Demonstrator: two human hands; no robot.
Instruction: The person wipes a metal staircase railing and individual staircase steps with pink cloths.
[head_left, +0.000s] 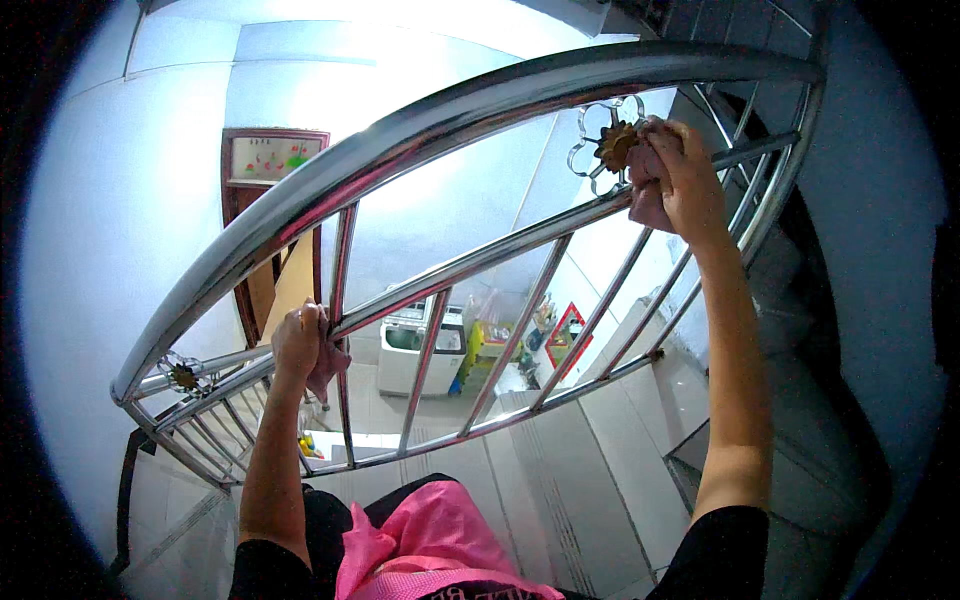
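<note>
A metal stair railing (450, 270) with a thick curved top rail runs across the view. My right hand (686, 180) is closed on a mauve cloth (651, 206), pressed against the right side of a flower-shaped metal ornament with a brown centre (616, 147), between the top rail and the middle rail. At the left, my left hand (298, 341) grips another mauve cloth (327, 364) beside an upright bar, close to where the middle rail meets it. A second flower ornament (184, 377) sits near the lower left end of the railing, with nothing touching it.
Tiled steps (555, 480) lie below the railing and dark steps rise at the right. Beyond the bars, on the lower floor, stand a white twin-tub washing machine (422, 349), a yellow-green stand (487, 345) and a red-framed mirror (568, 341). A wooden-framed doorway (229, 199) is at left.
</note>
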